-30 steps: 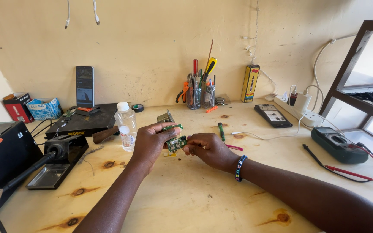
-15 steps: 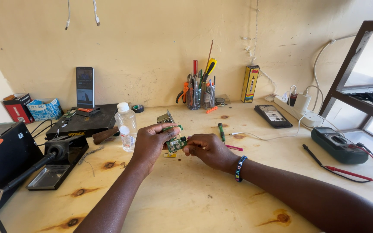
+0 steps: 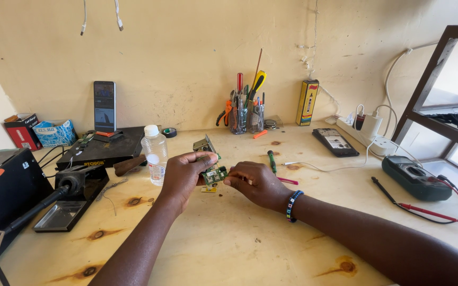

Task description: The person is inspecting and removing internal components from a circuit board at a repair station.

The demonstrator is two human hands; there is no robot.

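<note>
A small green circuit board is held just above the wooden bench, in the middle of the head view. My left hand grips its left side between thumb and fingers. My right hand pinches its right edge; a beaded bracelet sits on that wrist. Behind the board, a second small board with a metal part stands tilted on the bench. A tiny yellowish piece lies under the held board.
A clear plastic bottle stands left of my hands. A soldering station and black box fill the left. A tool holder stands by the wall. A green screwdriver, a phone and a multimeter with leads lie right.
My hands and the green board have shifted slightly; the grip looks the same. Nothing else on the bench has moved.
</note>
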